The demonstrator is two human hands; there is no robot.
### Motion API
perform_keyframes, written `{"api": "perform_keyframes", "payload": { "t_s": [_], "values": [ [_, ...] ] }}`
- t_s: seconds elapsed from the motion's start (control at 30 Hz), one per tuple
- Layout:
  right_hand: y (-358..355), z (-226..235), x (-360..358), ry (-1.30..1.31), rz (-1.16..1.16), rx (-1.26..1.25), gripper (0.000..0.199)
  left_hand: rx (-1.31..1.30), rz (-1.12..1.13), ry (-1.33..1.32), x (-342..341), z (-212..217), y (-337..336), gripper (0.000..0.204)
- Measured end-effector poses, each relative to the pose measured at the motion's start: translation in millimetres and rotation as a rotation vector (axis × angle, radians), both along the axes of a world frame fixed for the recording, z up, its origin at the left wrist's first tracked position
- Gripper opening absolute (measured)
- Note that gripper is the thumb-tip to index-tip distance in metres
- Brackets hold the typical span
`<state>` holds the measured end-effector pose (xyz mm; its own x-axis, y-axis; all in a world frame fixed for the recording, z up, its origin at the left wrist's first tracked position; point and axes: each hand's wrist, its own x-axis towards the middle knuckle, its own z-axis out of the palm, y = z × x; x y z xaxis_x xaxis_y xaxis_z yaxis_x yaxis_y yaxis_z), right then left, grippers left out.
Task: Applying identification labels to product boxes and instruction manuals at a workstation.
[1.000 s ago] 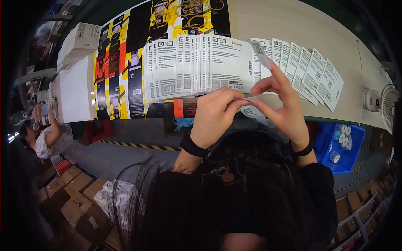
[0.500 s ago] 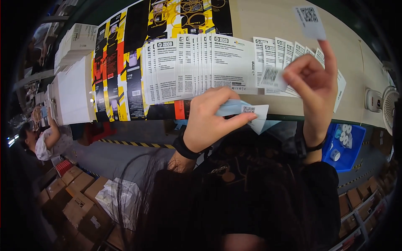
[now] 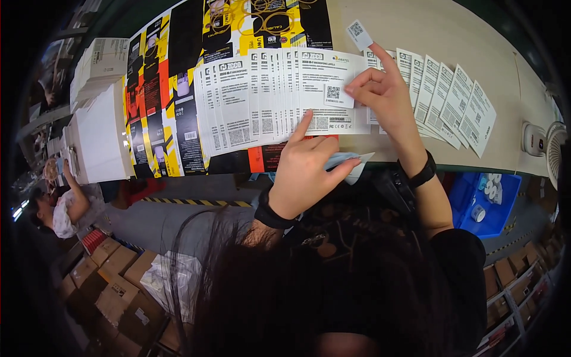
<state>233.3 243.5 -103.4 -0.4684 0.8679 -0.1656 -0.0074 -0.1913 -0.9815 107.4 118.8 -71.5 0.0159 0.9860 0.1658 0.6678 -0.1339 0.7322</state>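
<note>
White paper label (image 3: 334,95) with a square code, poised over the middle of a printed sheet (image 3: 315,83) at the right end of an overlapping row (image 3: 235,104). Lies just left of the right hand (image 3: 386,98), gripped near its right edge, longer axis running roughly side to side. Hard to tell from overhead whether touching the sheet or just above. Right hand nearer of the two: thumb and a finger pressed together on the label, index finger stretched upward with a second label (image 3: 358,34) at its tip. Left hand (image 3: 303,172) lower and to the left: index finger extended, tip near the label's lower left corner, thumb folded over a pale blue strip (image 3: 340,157). Farther out, another fan of sheets (image 3: 443,98) to the right, on a pale table (image 3: 416,27); yellow-and-black packaging (image 3: 190,119) to the left; blue bin (image 3: 507,205) beyond the near edge.
</note>
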Motion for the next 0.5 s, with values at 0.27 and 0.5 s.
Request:
{"api": "perform_keyframes", "payload": {
  "t_s": [0.27,0.5],
  "values": [
    [1.8,-4.0,-0.4,0.013,0.011,-0.032,0.074,0.009,0.021,-0.022,1.7,1.1,0.9,0.024],
    [1.2,-1.7,-1.7,-0.036,0.029,0.007,0.072,0.014,0.031,-0.026,0.9,0.4,0.2,0.024]
  ]
}}
